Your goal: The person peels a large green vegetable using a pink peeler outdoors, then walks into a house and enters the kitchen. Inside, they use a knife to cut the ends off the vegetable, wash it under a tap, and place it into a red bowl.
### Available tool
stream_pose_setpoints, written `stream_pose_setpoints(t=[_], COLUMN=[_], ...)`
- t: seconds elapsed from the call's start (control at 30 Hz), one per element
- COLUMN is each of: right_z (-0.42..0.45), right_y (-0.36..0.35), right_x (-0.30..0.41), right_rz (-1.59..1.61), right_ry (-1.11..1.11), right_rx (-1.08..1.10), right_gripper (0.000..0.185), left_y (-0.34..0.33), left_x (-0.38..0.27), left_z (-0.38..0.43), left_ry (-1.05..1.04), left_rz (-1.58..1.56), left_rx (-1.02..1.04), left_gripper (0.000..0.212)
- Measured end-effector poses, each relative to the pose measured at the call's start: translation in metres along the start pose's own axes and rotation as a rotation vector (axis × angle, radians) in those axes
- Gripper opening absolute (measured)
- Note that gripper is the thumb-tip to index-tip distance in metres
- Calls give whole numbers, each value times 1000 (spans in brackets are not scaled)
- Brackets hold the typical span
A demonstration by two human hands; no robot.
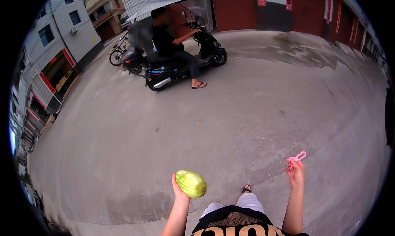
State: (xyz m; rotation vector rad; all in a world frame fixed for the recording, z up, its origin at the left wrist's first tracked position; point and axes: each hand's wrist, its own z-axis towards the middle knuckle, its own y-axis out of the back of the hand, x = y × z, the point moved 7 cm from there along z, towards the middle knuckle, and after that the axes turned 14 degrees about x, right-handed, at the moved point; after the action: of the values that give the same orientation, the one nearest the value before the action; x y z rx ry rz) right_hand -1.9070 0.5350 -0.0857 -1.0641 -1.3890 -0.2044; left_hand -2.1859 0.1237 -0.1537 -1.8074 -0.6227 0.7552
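Observation:
My left hand (180, 189) holds a pale green, oblong melon or gourd (191, 184) from its left and underside. Lengthwise ridges run along its skin, and smooth lighter patches on top look peeled. A brownish end faces lower right. Well apart on the other side, my right hand (295, 171) grips a small pink plastic tool (300, 156) shaped like a peeler, with a looped handle pointing up and right. My fingers hide part of its head. Both hands are raised in front of my body over the concrete ground.
A person (166, 35) in dark clothes sits on a canopied black motor scooter (172, 64), one sandalled foot down. Behind it stands a bicycle (116, 55). Dark red doors (234, 12) line the far side; a white tiled building (61, 23) stands left. Concrete paving (197, 112) lies between.

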Motion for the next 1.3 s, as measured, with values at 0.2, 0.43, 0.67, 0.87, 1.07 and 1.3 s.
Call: stream_pose_setpoints(t=[0.2,0.43,0.67,0.87,1.07,1.3], right_z=[75,261,450,600,787,930], right_y=[79,140,159,134,133,178], right_x=[21,71,137,156,197,282], right_rz=[87,135,27,-74,-181,-206], right_ry=[109,166,171,96,91,174], right_rx=[-163,-181,-108,9,18,-171], right_gripper=[7,7,10,14,14,14], left_y=[-32,-82,-146,-249,-354,-457], left_x=[52,104,167,266,344,435], left_z=[115,287,457,584,786,1004], left_ry=[115,58,-62,166,450,713], left_rz=[132,138,153,-89,-229,-321], left_rx=[-95,-99,-80,91,178,234], left_gripper=[58,61,58,57,70,71])
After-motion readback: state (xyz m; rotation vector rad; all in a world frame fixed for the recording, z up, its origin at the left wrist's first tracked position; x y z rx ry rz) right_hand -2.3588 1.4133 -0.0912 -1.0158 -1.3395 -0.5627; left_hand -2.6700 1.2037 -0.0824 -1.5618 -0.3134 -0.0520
